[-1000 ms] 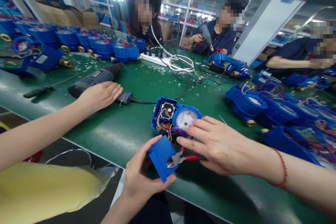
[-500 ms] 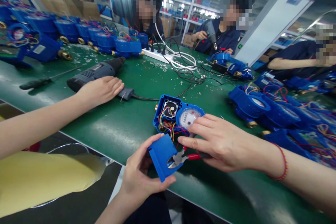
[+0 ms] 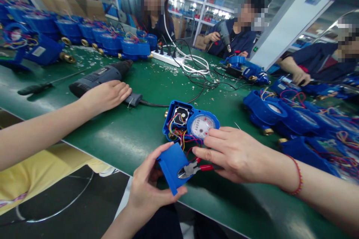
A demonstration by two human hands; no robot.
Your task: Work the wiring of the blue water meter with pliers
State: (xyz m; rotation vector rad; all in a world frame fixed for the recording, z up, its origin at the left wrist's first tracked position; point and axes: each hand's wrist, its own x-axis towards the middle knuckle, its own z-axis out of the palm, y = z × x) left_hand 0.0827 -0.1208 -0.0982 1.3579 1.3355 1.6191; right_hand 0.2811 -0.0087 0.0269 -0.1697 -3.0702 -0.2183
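Note:
My left hand (image 3: pixel 151 190) comes up from the bottom edge and is closed on a blue plastic cover (image 3: pixel 171 164), held tilted just above the table's near edge. My right hand (image 3: pixel 235 155) is closed on red-handled cutting pliers (image 3: pixel 190 169), whose jaws touch the cover's right edge. Its fingertips reach the rim of an open blue water meter (image 3: pixel 193 123) lying on the green table (image 3: pixel 134 134). The meter shows a white dial, a black part and loose coloured wires.
A co-worker's hand (image 3: pixel 105 95) rests on a grey electric drill (image 3: pixel 98 76) to the left, beside a screwdriver (image 3: pixel 33 89). Rows of blue meters (image 3: pixel 112 43) line the far left, and more blue meters (image 3: pixel 280 114) lie at right. A white power strip (image 3: pixel 168 59) and cables lie behind. Three people work across the table.
My right fingers have slid a little down off the meter's dial. Both hands keep their hold. The view has shifted slightly.

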